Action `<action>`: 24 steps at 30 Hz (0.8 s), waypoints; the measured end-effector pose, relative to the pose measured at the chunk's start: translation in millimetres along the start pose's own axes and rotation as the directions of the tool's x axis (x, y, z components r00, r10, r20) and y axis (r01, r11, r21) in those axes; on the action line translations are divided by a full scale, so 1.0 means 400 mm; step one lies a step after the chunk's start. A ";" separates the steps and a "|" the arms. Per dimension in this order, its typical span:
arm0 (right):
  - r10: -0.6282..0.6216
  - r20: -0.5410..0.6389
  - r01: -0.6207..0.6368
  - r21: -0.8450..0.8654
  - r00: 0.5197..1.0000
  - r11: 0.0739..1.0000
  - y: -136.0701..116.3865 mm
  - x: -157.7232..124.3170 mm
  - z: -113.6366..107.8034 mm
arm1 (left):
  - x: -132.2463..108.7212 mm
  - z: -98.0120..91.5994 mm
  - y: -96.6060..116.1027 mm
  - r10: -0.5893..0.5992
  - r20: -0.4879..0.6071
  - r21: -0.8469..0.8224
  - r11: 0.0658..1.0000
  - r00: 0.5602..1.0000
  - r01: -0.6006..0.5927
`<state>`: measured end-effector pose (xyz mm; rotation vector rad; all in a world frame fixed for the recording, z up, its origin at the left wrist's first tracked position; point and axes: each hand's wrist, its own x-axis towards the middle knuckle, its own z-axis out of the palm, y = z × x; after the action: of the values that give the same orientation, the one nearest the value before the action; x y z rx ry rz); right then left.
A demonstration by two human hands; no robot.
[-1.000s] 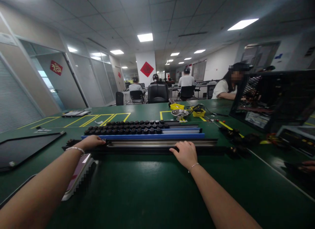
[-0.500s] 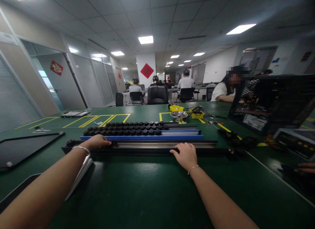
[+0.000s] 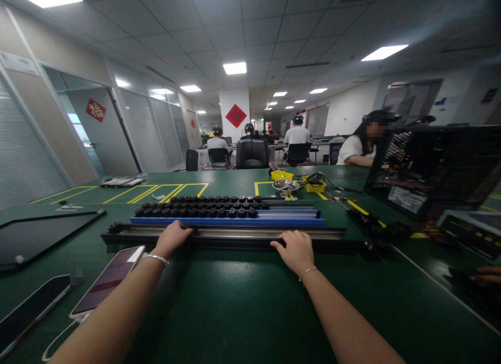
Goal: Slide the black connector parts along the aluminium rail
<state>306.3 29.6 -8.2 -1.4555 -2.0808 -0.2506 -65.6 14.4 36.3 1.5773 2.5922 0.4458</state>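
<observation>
A long black rail point(image 3: 235, 241) with a pale metal channel lies across the green table in front of me. My left hand point(image 3: 172, 239) is closed at the rail's left part, fingers pinched around a small black part point(image 3: 188, 227) at the channel, mostly hidden by the fingers. Farther right, my right hand point(image 3: 295, 249) grips the rail, its thumb against the near wall and its fingers over the top. Just behind stands a blue rail point(image 3: 289, 222), and rows of black socket-like modules point(image 3: 203, 211) fill the left portion of the rails there.
Two phones, one reddish point(image 3: 105, 280) and one dark point(image 3: 35, 306), lie near my left forearm. A black tray point(image 3: 47, 236) sits at left. Beyond the rails are a metal bowl point(image 3: 285, 186) and yellow bins point(image 3: 282, 175). An open computer case point(image 3: 438, 171) stands right, near a seated person.
My left hand has slid right along the rail with the small black part, uncovering the rail's left end and the phones. The right hand has kept its place.
</observation>
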 end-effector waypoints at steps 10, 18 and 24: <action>0.001 0.012 -0.001 -0.005 1.000 1.000 0.004 0.000 0.002 | -0.088 0.055 0.084 -0.092 -0.238 -0.020 0.996 0.967 0.090; -0.004 0.011 0.004 0.012 1.000 1.000 0.004 0.000 0.001 | -0.109 0.083 0.111 -0.065 -0.279 -0.075 0.996 0.958 0.046; 0.011 0.008 -0.011 0.036 1.000 0.999 0.004 0.002 -0.002 | -0.116 0.089 0.114 -0.029 -0.285 -0.082 0.997 0.958 0.006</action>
<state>307.9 30.5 -7.4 -1.4482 -2.0729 -0.2020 2.7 0.6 11.4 1.5659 2.7475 0.8235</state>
